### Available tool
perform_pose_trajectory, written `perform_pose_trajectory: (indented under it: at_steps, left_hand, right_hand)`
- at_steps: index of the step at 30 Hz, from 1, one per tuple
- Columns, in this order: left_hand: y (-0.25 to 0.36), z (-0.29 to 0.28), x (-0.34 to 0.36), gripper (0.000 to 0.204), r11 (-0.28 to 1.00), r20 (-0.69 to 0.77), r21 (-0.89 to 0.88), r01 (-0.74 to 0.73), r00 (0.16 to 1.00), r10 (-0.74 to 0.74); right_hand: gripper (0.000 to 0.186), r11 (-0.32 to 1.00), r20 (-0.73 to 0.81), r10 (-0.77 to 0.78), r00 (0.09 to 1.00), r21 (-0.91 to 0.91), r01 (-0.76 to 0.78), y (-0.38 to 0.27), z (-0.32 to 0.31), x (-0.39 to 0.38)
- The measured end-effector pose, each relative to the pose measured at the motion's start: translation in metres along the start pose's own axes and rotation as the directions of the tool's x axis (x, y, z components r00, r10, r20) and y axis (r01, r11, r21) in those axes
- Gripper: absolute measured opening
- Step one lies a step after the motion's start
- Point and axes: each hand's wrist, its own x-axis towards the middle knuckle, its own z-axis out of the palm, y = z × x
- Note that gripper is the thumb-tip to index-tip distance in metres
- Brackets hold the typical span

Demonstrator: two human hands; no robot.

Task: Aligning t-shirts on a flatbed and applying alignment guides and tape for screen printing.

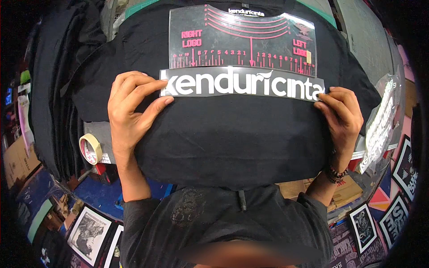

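A black T-shirt (223, 138) lies spread out with a clear guide plate (223, 44), marked in pink, across its chest. A clear strip with white lettering (246, 84) sits just below the plate's lower edge. My left hand (129, 107) pinches the left end of the strip between thumb and fingers. My right hand (339, 111) grips the strip's right end in the same way, with a beaded bracelet on that wrist.
A roll of masking tape (89, 147) sits at the left. Folded black garments (53, 89) are piled at far left. Transfer sheets with white print (377, 120) lie at right. Framed black-and-white prints (89, 232) stand lower down on both sides, near a cardboard box (20, 161).
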Motion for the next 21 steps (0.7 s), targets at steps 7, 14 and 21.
perform_pose_trajectory:
  at_steps: [7, 14, 21]
  left_hand:
    - [0.003, 0.000, 0.000, 0.034, 1.000, -0.003, 0.002, 0.006, 1.000, -0.006]
    - [0.007, 0.000, 0.001, 0.034, 1.000, 0.013, 0.012, 0.015, 1.000, -0.015]
    - [0.006, 0.000, 0.000, 0.034, 0.999, 0.018, 0.033, 0.000, 1.000, -0.001]
  right_hand:
    - [0.025, 1.000, -0.044, 0.005, 0.999, 0.005, -0.005, 0.002, 0.004, 0.000]
    - [0.026, 1.000, -0.056, -0.021, 0.998, 0.001, 0.021, 0.011, 0.002, -0.004]
    - [0.027, 0.999, -0.055, -0.043, 0.998, -0.011, 0.043, 0.013, 0.004, -0.005]
